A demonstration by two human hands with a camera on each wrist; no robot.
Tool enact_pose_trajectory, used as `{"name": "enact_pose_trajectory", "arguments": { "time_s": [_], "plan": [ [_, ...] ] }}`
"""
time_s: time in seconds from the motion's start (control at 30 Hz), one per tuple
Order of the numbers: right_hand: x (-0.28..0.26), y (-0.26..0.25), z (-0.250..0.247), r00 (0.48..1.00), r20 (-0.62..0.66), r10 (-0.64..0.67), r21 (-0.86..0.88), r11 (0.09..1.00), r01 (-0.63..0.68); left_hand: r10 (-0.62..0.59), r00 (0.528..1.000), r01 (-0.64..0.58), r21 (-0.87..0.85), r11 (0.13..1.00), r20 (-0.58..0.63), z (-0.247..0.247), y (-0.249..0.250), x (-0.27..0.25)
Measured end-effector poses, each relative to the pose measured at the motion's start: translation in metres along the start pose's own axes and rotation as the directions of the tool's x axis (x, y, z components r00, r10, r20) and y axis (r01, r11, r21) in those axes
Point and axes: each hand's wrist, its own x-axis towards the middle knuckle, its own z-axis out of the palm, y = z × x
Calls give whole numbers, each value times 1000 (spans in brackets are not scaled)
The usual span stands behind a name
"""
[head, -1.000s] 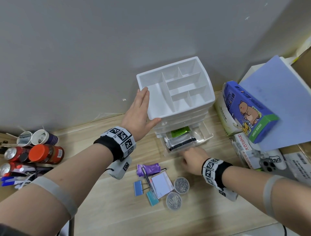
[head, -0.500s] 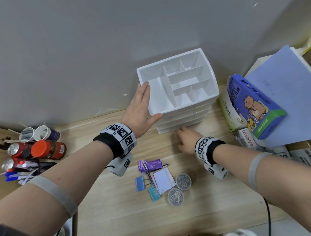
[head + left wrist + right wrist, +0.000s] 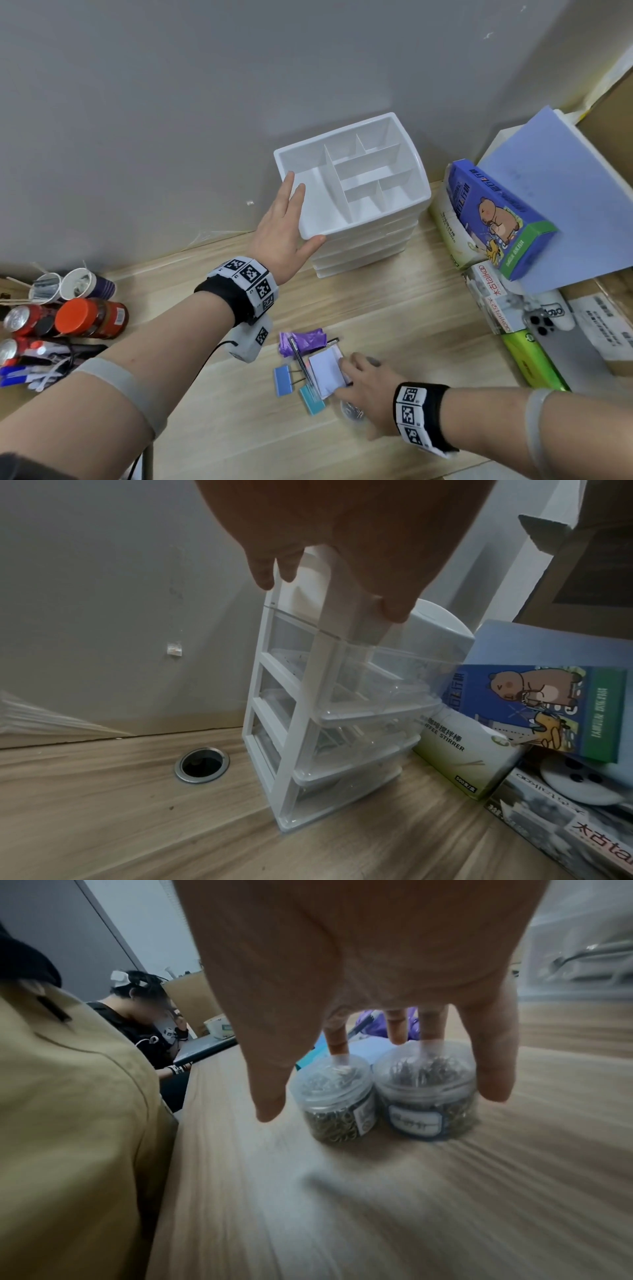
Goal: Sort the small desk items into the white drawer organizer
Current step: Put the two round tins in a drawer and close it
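A light wood-grain desk (image 3: 394, 308) is set against a grey wall (image 3: 171, 102). The white drawer organizer (image 3: 356, 192) stands at 12 o'clock against the wall; its divided top tray is seen open, and in the left wrist view its clear drawers look pushed in. A round metal grommet (image 3: 202, 764) is sunk into the desk at its 9 o'clock. Boxes, a blue carton (image 3: 496, 219) among them, are stacked at 3 o'clock; cans and jars (image 3: 68, 318) are grouped at 9 o'clock.

The left hand (image 3: 281, 226) is laid against the organizer's left front corner, fingers straight along the side, thumb on the front rim.

The right hand (image 3: 366, 390) is spread, fingers straight, over two clear jars of paper clips (image 3: 387, 1096) at 6 o'clock; fingertips (image 3: 337, 1053) are seen at the lids, thumb and little finger flanking. Whether the jars are gripped cannot be told. A white notepad (image 3: 327, 371), blue binder clips (image 3: 282, 380) and a purple wrapper (image 3: 303, 341) lie just beside.
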Motion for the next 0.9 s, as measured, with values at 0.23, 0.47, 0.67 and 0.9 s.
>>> {"name": "enact_pose_trajectory", "arguments": {
  "time_s": [0.23, 0.47, 0.67, 0.9],
  "plan": [
    [-4, -9, 10, 978, -93, 189, 169, 971, -171, -4, 968, 5, 3, 1000, -251, 22, 10, -43],
    [-31, 33, 16, 929, -39, 368, 291, 894, -342, -385, 593, 801, -469, 373, 707, 81, 25, -55],
    [-56, 92, -3, 837, -122, 533, 421, 792, -443, -242, 581, 567, -599, -565, 777, 105, 46, -9],
    [-67, 120, -10, 779, -136, 612, 509, 718, -475, -287, 662, 357, -628, -692, 693, 125, 77, 5]
  ]
}}
